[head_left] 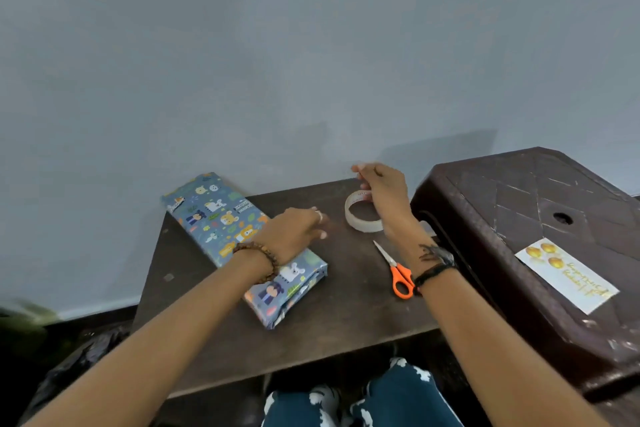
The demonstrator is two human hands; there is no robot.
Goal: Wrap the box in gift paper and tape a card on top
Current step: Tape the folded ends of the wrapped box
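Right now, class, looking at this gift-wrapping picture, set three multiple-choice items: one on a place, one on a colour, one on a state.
1. Where does the card lie?
A. on the wrapped box
B. on the dark plastic stool
C. under the scissors

2. What colour are the handles of the scissors?
A. orange
B. green
C. black

3. How is the box?
A. bare
B. half covered
C. fully wrapped in patterned paper

Answers:
1 B, the card rests on the stool, right of the table.
2 A, the loops are bright orange.
3 C, animal-print paper covers every visible face, while the right hand pinches a strip from the tape roll and the left hand reaches over the box.
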